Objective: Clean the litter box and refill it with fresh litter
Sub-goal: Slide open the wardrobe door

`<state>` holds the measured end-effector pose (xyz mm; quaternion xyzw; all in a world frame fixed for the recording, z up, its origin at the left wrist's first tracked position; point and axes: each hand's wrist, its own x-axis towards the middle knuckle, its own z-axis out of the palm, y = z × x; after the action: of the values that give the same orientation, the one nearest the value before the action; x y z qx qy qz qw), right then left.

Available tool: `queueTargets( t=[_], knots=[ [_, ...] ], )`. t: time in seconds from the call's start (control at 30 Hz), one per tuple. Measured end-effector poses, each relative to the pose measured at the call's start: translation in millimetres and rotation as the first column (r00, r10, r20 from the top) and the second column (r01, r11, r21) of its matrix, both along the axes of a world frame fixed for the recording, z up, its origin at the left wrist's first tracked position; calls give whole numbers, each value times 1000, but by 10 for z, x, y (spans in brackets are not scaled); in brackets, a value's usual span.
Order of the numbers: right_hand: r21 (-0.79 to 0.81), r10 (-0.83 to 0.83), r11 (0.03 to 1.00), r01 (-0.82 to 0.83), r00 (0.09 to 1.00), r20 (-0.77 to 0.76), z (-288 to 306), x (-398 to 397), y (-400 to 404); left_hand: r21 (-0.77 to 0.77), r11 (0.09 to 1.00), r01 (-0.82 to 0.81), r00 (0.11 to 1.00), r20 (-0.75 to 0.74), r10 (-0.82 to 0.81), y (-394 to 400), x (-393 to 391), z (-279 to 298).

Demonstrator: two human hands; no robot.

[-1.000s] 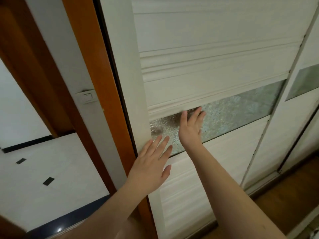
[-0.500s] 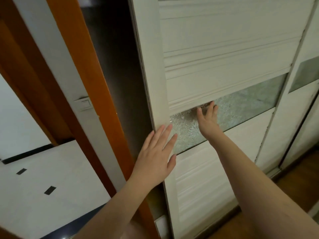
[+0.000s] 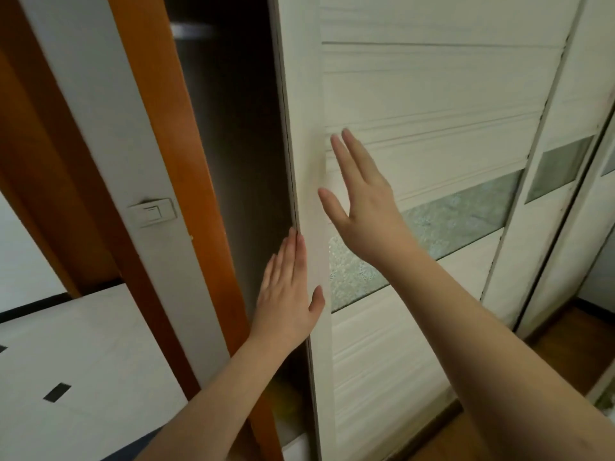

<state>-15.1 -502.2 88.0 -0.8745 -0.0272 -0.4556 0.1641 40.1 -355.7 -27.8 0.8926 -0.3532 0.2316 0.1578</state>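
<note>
White sliding door (image 3: 416,94) partly open beside dark gap (image 3: 239,144). Left hand (image 3: 286,294) flat on door edge, fingers straight. Right hand (image 3: 362,201) spread, holding nothing.

The left hand (image 3: 288,294) lies flat, fingers straight, against the left edge of a white sliding door (image 3: 432,94). The right hand (image 3: 361,197) is spread over the door's face, perhaps touching it. A dark gap (image 3: 233,144) shows beside an orange frame (image 3: 159,111).
</note>
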Motion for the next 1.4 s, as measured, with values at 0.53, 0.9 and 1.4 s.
queueTargets(
  t=[0.53,0.9,1.4],
  knots=[
    [-457,-388,796,397,914,117,-42,488,125,49,995,81,978,189,-89,16,279,-121],
    [-490,-480,720,492,863,160,-31,539,-89,89,980,179,970,150,-191,-127,406,-75],
    [-442,-562,709,549,819,115,-71,566,-462,179,961,212,965,117,-235,-575,449,87]
  ],
)
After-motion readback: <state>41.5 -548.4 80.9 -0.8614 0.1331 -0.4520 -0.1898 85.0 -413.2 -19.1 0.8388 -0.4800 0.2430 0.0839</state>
